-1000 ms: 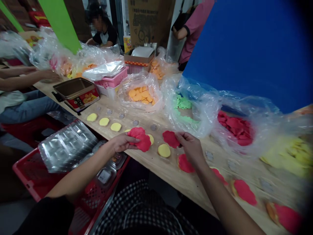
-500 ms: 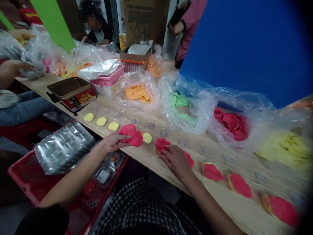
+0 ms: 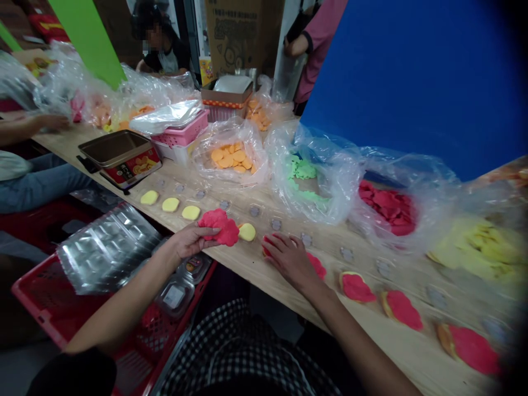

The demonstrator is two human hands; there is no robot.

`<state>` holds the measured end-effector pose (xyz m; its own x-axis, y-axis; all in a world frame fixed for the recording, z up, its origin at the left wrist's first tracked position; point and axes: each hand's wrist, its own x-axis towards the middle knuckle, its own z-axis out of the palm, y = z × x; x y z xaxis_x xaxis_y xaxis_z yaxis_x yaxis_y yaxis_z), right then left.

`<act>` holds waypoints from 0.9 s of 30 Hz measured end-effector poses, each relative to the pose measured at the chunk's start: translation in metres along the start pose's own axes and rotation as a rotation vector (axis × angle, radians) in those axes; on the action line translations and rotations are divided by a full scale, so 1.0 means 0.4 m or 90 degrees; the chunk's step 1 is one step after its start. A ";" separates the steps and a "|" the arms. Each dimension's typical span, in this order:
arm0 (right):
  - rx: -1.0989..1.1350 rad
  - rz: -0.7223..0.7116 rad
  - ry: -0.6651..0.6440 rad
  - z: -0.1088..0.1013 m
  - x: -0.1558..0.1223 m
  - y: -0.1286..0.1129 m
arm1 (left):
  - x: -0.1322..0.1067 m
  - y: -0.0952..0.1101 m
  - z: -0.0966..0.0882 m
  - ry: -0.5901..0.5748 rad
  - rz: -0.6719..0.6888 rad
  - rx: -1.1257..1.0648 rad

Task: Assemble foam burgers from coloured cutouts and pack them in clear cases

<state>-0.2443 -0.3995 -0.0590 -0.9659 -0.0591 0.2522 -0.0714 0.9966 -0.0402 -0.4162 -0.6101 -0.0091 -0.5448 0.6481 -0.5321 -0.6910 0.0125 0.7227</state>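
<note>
Right hand (image 3: 291, 259) farther onto red dough (image 3: 267, 246)

Site log | We classify: shared workshop | We note: long wooden workbench (image 3: 412, 352), bagged coloured dough (image 3: 229, 157), plastic trays (image 3: 107, 256), red basket (image 3: 37, 297), cardboard carton (image 3: 243, 33), co-worker (image 3: 165, 55) at the bench

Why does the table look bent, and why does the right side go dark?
In the head view, the wide lens bows the wooden table edge; the right edge darkens beside the blue board, and the red dough patty at lower right blurs.
</note>
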 end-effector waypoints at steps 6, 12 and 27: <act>-0.005 -0.009 0.057 0.015 -0.008 -0.011 | -0.004 -0.002 -0.003 0.002 0.002 0.001; -0.017 -0.026 0.074 0.028 -0.010 -0.020 | -0.002 -0.002 -0.001 0.002 -0.007 -0.006; -0.013 0.086 0.033 0.019 -0.045 -0.029 | -0.010 0.001 0.006 0.010 0.007 0.000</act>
<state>-0.2282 -0.4104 -0.0704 -0.9524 0.0775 0.2950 0.0634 0.9964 -0.0571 -0.4134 -0.6108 -0.0056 -0.5593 0.6362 -0.5315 -0.6850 0.0064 0.7285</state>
